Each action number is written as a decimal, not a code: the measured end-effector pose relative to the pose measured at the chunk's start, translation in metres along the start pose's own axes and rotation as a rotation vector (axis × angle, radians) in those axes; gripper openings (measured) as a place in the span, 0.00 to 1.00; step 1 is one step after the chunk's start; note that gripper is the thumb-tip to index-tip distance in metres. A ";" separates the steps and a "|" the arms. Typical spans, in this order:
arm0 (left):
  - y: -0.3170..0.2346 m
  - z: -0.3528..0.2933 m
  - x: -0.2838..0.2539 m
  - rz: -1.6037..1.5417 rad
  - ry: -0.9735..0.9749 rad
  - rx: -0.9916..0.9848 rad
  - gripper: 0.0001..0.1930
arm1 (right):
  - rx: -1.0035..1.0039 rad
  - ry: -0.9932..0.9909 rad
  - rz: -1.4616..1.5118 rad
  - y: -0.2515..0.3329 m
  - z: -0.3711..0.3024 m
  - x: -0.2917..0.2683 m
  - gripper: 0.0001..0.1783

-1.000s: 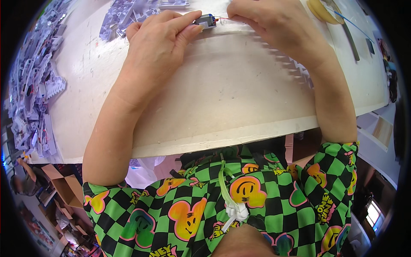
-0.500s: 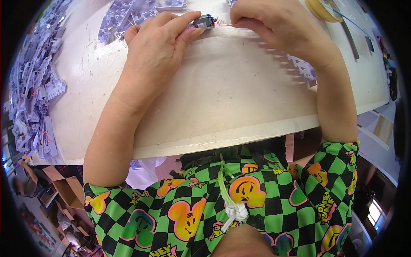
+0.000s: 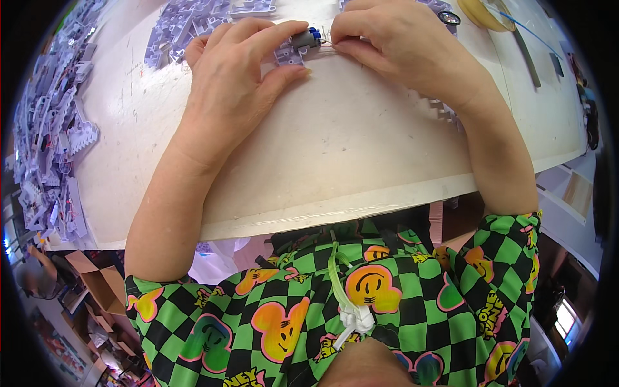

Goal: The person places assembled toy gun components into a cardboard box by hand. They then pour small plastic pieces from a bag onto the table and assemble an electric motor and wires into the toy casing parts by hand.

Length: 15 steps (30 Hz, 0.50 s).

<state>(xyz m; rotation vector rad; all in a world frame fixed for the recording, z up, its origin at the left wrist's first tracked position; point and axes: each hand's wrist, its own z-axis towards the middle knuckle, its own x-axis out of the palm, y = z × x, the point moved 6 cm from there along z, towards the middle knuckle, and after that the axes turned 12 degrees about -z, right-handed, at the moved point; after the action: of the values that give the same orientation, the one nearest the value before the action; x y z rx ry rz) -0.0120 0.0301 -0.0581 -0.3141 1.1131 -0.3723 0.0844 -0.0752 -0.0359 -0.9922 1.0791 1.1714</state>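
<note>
Curves the left hand (image 3: 233, 74) around a small motor (image 3: 304, 40) and plastic piece (image 3: 288, 55), between both hands; hard to tell whether gripping. Pinches thin wires (image 3: 326, 46) in the right hand (image 3: 400, 45). Has more plastic parts (image 3: 175, 31) on the counter (image 3: 342, 148) beyond the left hand.

The left hand (image 3: 233, 77) is spread wider at the grey motor (image 3: 304, 39), and the right hand (image 3: 401, 46) is brought closer.

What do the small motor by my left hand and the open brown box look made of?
Motor: probably metal, from its smooth, dull grey, rounded body; its blue end looks like plastic. Box: likely cardboard, matte brown, judging by its stiff folded flaps.
</note>
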 end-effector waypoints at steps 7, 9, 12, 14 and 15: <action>-0.008 0.002 -0.003 0.052 0.044 0.043 0.21 | 0.008 -0.077 -0.030 0.000 0.001 -0.012 0.05; -0.008 0.001 -0.005 0.049 0.032 0.038 0.20 | 0.010 -0.164 -0.009 -0.003 0.001 -0.014 0.05; -0.011 0.002 0.001 0.031 0.043 0.057 0.18 | -0.038 -0.306 -0.018 -0.004 -0.003 -0.006 0.11; -0.016 0.000 0.003 0.004 0.063 0.065 0.15 | -0.112 -0.364 -0.065 0.012 -0.003 -0.010 0.06; -0.016 -0.002 0.002 0.020 0.052 0.077 0.15 | -0.169 -0.395 -0.077 0.023 -0.004 -0.014 0.04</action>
<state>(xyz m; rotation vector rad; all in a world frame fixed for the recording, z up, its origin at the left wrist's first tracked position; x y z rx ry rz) -0.0149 0.0146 -0.0534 -0.2268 1.1492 -0.4065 0.0601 -0.0793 -0.0240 -0.8739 0.6327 1.3428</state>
